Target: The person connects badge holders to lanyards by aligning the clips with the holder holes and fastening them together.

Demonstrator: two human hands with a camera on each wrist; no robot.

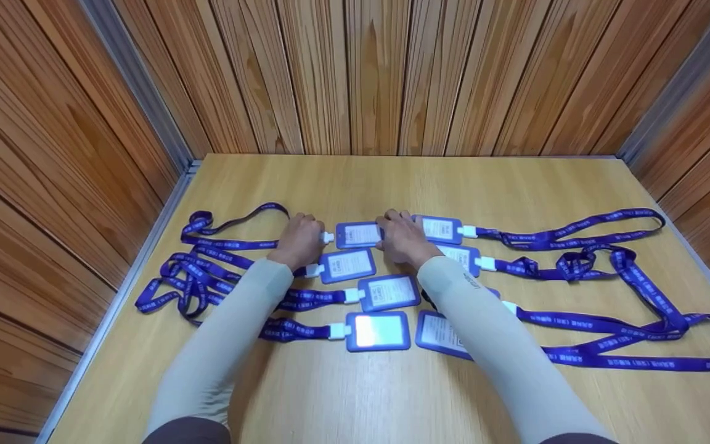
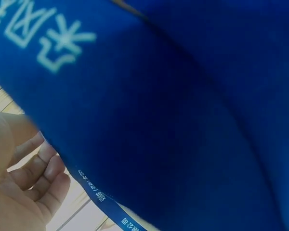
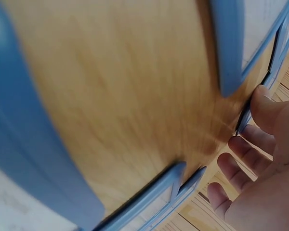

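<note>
In the head view my left hand (image 1: pixel 299 242) is at the far left row, its fingers curled on the blue lanyard (image 1: pixel 238 245) just beside a white clip (image 1: pixel 328 237). That clip leads to a blue badge holder (image 1: pixel 360 235) with a white card. My right hand (image 1: pixel 405 237) pinches this holder's right end; in the right wrist view the thumb and forefinger of the right hand (image 3: pixel 265 163) meet at the holder's edge (image 3: pixel 245 115). Blurred lanyard strap (image 2: pixel 135 106) covers most of the left wrist view, with the curled fingers of the left hand (image 2: pixel 29 178) beside it.
More badge holders lie in two columns, including a left one (image 1: pixel 378 331) with glare on its card and a right one (image 1: pixel 441 229). Their lanyards spread outward, some tangled at left (image 1: pixel 188 283) and right (image 1: pixel 577 265). Wood-panelled walls (image 1: pixel 373 74) border the table (image 1: pixel 330 394).
</note>
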